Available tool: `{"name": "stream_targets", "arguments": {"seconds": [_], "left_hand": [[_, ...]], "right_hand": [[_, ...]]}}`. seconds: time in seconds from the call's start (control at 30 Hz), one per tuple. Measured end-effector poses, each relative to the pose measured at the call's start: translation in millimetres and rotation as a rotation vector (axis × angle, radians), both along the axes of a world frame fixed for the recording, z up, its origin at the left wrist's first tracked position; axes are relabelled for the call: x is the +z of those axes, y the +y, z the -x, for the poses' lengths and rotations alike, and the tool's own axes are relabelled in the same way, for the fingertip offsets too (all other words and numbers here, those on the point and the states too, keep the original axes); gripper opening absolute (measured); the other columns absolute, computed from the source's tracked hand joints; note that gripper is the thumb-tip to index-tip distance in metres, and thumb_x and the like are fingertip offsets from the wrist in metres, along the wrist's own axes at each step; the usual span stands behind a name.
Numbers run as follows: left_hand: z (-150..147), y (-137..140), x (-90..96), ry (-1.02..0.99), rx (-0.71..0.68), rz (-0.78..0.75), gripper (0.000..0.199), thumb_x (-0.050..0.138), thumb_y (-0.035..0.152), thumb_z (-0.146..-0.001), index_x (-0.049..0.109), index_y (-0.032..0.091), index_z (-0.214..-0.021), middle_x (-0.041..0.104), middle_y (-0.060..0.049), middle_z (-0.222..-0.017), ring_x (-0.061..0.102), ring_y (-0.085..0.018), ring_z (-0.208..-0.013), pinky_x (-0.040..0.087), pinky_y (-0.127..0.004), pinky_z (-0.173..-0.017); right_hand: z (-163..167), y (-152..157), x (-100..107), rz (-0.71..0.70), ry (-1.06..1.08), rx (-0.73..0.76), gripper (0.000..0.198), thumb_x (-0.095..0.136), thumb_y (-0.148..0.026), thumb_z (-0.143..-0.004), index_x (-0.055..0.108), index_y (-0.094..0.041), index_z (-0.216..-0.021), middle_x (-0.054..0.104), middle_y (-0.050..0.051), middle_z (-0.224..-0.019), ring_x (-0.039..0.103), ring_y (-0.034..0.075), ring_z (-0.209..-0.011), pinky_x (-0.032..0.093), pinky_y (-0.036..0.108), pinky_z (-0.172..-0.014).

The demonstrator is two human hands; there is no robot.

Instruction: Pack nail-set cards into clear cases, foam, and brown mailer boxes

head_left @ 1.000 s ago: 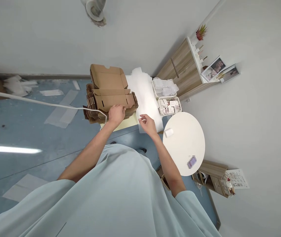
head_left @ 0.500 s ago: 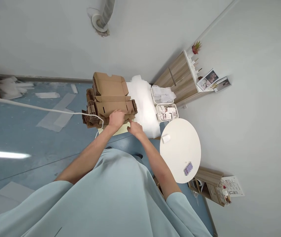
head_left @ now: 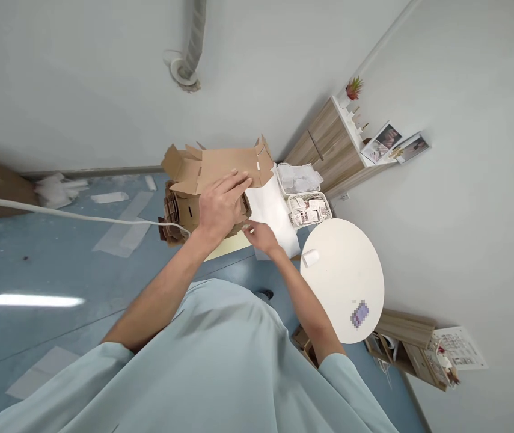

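Note:
A brown cardboard box (head_left: 227, 165), opened out with creased side flaps, lies across the top of a stack of flattened cardboard boxes (head_left: 184, 210). My left hand (head_left: 221, 204) is over its near edge, fingers stretched out and lying flat towards the right. Lower right, at the near right corner of the stack, my right hand (head_left: 262, 236) has curled fingers, with thumb and forefinger closed at a cardboard edge. Exactly what they pinch is too small to make out clearly.
White foam sheeting (head_left: 277, 210) lies right of the stack, beside two white baskets (head_left: 309, 207) of small packets. A round white table (head_left: 342, 270) stands at the right. A white cable (head_left: 80, 215) crosses in front from the left. A wooden cabinet (head_left: 324, 141) is behind.
The top cardboard box has spread into a wide panel with raised flaps, shifted right. My left hand has moved up and right, its fingers straightened. My right hand has moved slightly right.

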State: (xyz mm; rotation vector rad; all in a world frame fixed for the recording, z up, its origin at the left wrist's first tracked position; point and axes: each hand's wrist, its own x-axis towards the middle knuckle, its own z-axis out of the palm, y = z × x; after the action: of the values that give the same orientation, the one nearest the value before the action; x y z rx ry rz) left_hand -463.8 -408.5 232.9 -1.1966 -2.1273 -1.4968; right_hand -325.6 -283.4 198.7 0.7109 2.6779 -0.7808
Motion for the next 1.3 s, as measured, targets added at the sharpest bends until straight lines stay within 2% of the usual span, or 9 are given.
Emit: {"name": "stream_targets", "arguments": {"seconds": [0.1,0.23,0.3,0.4,0.6,0.73,0.87,1.07,1.3], "left_hand": [[-15,19,16.5,0.093,-0.137,-0.059,0.043,0.049,0.016,-0.113,0.079,0.029,-0.141,0.078,-0.006,-0.148,0.066,-0.027,-0.150,0.060,-0.049,-0.117],[-58,66,23.6,0.162,-0.360,-0.091,0.043,0.047,0.018,-0.116,0.077,0.029,-0.144,0.077,-0.007,-0.150,0.063,-0.025,-0.153,0.060,-0.047,-0.119],[-87,93,21.9,0.183,-0.476,-0.070,0.046,0.042,0.018,-0.117,0.076,0.029,-0.145,0.077,-0.006,-0.149,0.062,-0.024,-0.154,0.059,-0.049,-0.122],[-135,131,15.2,0.208,-0.639,0.024,0.051,0.036,0.016,-0.117,0.074,0.030,-0.148,0.076,-0.006,-0.152,0.059,-0.023,-0.157,0.056,-0.053,-0.126],[-237,201,-24.0,0.303,-0.966,0.175,0.050,0.039,0.016,-0.116,0.070,0.026,-0.154,0.070,-0.008,-0.159,0.053,-0.024,-0.161,0.052,-0.054,-0.131],[-311,245,-77.6,0.377,-1.161,0.338,0.053,0.039,0.007,-0.112,0.071,0.020,-0.152,0.070,-0.011,-0.158,0.055,-0.026,-0.159,0.052,-0.051,-0.131],[-376,280,-138.1,0.422,-1.329,0.545,0.057,0.042,0.003,-0.107,0.068,0.018,-0.155,0.067,-0.013,-0.161,0.054,-0.026,-0.160,0.051,-0.050,-0.132],[-433,305,-207.7,0.403,-1.467,0.843,0.063,0.041,0.001,-0.103,0.064,0.017,-0.159,0.055,-0.017,-0.172,0.046,-0.028,-0.166,0.044,-0.051,-0.134],[-451,299,-247.4,0.324,-1.471,1.078,0.068,0.046,0.004,-0.100,0.062,0.028,-0.162,0.052,-0.014,-0.176,0.047,-0.028,-0.166,0.050,-0.048,-0.129]], "right_hand": [[-34,32,49,0.079,0.397,-0.271,0.042,0.051,-0.054,-0.116,0.080,-0.024,-0.121,0.086,0.006,-0.113,0.081,0.019,-0.081,0.062,0.032,-0.087],[-100,79,115,-0.022,0.776,-0.613,0.062,0.056,-0.079,-0.104,0.079,-0.021,-0.109,0.084,0.008,-0.105,0.074,0.018,-0.073,0.060,0.031,-0.075],[-139,98,133,-0.107,0.822,-0.740,0.061,0.067,-0.079,-0.097,0.078,-0.021,-0.107,0.083,0.007,-0.104,0.072,0.017,-0.073,0.060,0.032,-0.074],[-201,118,132,-0.165,0.818,-0.906,0.052,0.066,-0.072,-0.099,0.076,-0.021,-0.101,0.081,0.007,-0.101,0.070,0.017,-0.069,0.060,0.033,-0.070],[-330,136,75,-0.131,0.750,-1.259,0.037,0.067,-0.058,-0.095,0.075,-0.022,-0.091,0.075,0.003,-0.080,0.073,0.021,-0.066,0.056,0.034,-0.067],[-410,145,23,0.000,0.731,-1.474,0.037,0.068,-0.057,-0.090,0.075,-0.021,-0.092,0.076,0.004,-0.079,0.072,0.020,-0.065,0.053,0.032,-0.064],[-473,155,-32,0.103,0.644,-1.590,0.041,0.065,-0.059,-0.088,0.073,-0.020,-0.094,0.082,0.008,-0.098,0.069,0.017,-0.061,0.050,0.030,-0.060],[-530,169,-109,0.226,0.480,-1.698,0.045,0.061,-0.064,-0.090,0.070,-0.020,-0.092,0.082,0.010,-0.103,0.069,0.015,-0.061,0.052,0.029,-0.063],[-552,166,-162,0.358,0.319,-1.736,0.040,0.060,-0.056,-0.094,0.071,-0.018,-0.096,0.085,0.011,-0.111,0.076,0.016,-0.068,0.052,0.023,-0.060]]}}
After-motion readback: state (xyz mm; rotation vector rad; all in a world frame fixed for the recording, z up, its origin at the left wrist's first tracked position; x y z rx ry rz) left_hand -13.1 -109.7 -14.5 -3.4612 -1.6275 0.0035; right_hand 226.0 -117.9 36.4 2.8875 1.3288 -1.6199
